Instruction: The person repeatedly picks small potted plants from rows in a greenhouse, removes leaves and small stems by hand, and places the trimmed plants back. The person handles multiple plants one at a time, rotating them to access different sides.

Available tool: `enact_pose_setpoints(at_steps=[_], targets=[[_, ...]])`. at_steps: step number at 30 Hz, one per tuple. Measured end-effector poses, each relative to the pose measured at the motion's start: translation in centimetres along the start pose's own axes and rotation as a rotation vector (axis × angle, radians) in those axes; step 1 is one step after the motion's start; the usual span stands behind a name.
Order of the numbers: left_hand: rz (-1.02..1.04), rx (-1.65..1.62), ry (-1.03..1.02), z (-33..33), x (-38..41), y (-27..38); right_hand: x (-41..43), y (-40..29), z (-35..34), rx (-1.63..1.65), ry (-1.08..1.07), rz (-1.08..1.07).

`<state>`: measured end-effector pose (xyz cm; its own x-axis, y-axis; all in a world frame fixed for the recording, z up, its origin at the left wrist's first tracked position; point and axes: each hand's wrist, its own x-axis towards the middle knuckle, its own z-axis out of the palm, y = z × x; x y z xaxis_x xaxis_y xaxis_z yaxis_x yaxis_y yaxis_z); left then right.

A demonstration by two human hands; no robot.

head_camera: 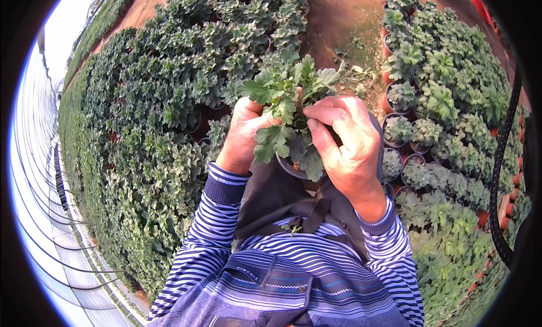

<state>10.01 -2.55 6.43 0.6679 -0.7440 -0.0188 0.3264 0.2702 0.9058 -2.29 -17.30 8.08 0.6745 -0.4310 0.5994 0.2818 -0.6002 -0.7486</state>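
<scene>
A leafy green plant with lobed leaves, like a chrysanthemum [274, 141], grows in a round dark pot [292, 169] between my knees. My left hand [243, 134] is around the left side of the foliage, its thumb pointing inward and most of its fingers hidden behind leaves. From the right, my right hand [349, 145] has its thumb and forefinger close together at the central stems. What lies between those fingertips is too small to make out. Dry brown bits show on the soil in the pot.
Dense rows of similar potted plants [169, 94] stand on the left. More pots [398, 130] line the right side. Between them runs a bare earth path [338, 22] with leaf scraps [360, 75]. A small green sprig [292, 228] lies at my waist. A black cable [499, 166] hangs at far right.
</scene>
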Motion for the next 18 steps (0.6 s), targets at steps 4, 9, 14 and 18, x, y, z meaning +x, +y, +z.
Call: enact_pose_setpoints(at_steps=[4, 9, 14, 18], targets=[[-0.018, 0.12, -0.004, 1.0, 0.3, 0.7, 0.2, 0.0, -0.5, 0.039, -0.009, 0.094], [0.004, 0.188, -0.095, 1.8, 0.6, 0.7, 0.2, -0.1, -1.6, -0.029, 0.005, 0.108], [0.092, 0.329, -0.07, 2.8, 1.0, 0.4, 1.0, 0.2, -2.3, -0.23, 0.046, -0.12], [0.162, 0.468, -0.036, 3.7, 2.0, -0.4, 1.9, 1.2, -3.6, -0.377, -0.031, -0.222]])
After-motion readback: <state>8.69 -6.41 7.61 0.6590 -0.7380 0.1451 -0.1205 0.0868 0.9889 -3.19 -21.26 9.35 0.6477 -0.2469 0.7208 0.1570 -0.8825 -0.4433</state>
